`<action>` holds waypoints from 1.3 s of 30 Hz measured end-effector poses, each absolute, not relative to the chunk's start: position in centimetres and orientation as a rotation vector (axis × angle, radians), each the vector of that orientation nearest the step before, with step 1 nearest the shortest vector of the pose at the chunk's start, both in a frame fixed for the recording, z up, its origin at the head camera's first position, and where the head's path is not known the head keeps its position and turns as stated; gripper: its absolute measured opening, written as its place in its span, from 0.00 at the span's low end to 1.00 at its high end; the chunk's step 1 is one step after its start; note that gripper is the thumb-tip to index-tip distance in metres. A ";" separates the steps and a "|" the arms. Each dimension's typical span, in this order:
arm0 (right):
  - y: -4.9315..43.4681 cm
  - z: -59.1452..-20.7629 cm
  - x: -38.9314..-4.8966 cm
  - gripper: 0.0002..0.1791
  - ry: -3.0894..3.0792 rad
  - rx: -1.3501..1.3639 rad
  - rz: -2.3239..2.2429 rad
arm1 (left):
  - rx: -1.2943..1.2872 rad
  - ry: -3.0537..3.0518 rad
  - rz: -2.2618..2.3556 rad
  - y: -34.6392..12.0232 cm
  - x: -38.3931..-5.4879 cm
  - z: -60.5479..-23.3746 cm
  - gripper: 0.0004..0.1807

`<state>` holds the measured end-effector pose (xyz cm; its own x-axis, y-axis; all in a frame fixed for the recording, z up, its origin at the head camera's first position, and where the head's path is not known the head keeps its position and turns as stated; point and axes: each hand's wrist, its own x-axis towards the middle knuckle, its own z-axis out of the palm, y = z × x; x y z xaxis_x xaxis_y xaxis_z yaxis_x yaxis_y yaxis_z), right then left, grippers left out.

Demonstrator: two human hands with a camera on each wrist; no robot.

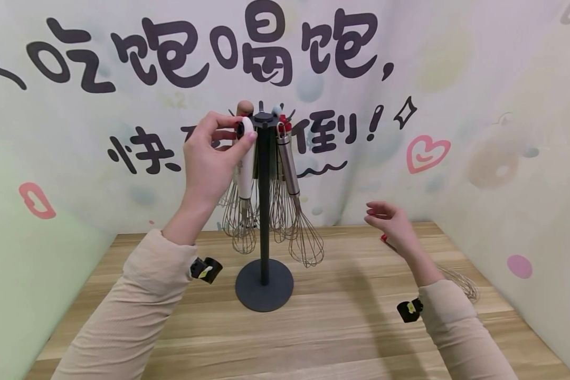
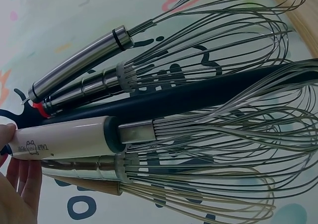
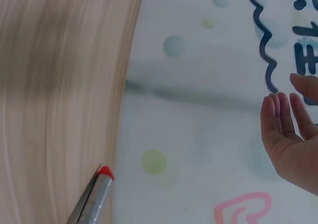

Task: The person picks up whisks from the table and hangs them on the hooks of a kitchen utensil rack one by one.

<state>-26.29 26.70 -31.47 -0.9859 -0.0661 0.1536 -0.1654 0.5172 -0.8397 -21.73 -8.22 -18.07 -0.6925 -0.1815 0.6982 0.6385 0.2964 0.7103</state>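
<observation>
My left hand [image 1: 212, 158] pinches the top end of a white-handled whisk [image 2: 64, 137] between thumb and fingers, right at the hooks of a dark rotating-style stand [image 1: 264, 211]. The whisk hangs upright with its wires down, beside the pole. Other whisks hang around the same stand: a steel-handled whisk [image 1: 288, 163] on its right side, and one with a wooden handle [image 2: 84, 183] behind the white one. My right hand [image 1: 393, 229] is held in the air over the table's right side, its fingers loosely bent and holding nothing.
A whisk with a red-tipped steel handle [image 3: 102, 194] lies at the right of the wooden table [image 1: 209, 338], partly hidden by my right arm. The stand's round base [image 1: 264, 295] sits mid-table. A wall [image 1: 351, 200] with large printed characters rises behind.
</observation>
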 end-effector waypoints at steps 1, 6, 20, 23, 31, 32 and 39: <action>27.0 -31.6 -26.3 0.27 -2.645 0.190 1.474 | -0.410 -1.857 -1.475 -8.2 -21.7 -18.1 0.15; 28.4 -32.3 -26.4 0.28 -2.634 0.124 1.467 | -0.413 -1.843 -1.462 -8.1 -21.8 -18.2 0.15; 31.2 -34.4 -26.8 0.28 -2.580 0.015 1.523 | -0.385 -1.824 -1.495 -7.9 -21.8 -18.1 0.15; 31.8 -35.0 -26.8 0.28 -2.603 -0.033 1.496 | -0.378 -1.821 -1.496 -7.8 -21.7 -18.1 0.15; 33.5 -36.5 -27.0 0.27 -2.674 -0.157 1.334 | -0.370 -1.820 -1.494 -7.8 -21.7 -18.3 0.16; 33.7 -36.7 -27.0 0.27 -2.679 -0.154 1.311 | -0.369 -1.819 -1.495 -7.8 -21.7 -18.3 0.16; 35.1 -38.1 -27.1 0.27 -2.719 -0.150 1.248 | -0.365 -1.806 -1.477 -7.7 -21.8 -18.3 0.15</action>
<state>-27.10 35.12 -38.08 -0.9843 0.1514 0.0906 0.0300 0.6497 -0.7596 -21.79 -7.70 -18.28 -0.6699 -0.2379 0.7034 0.6423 0.2896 0.7096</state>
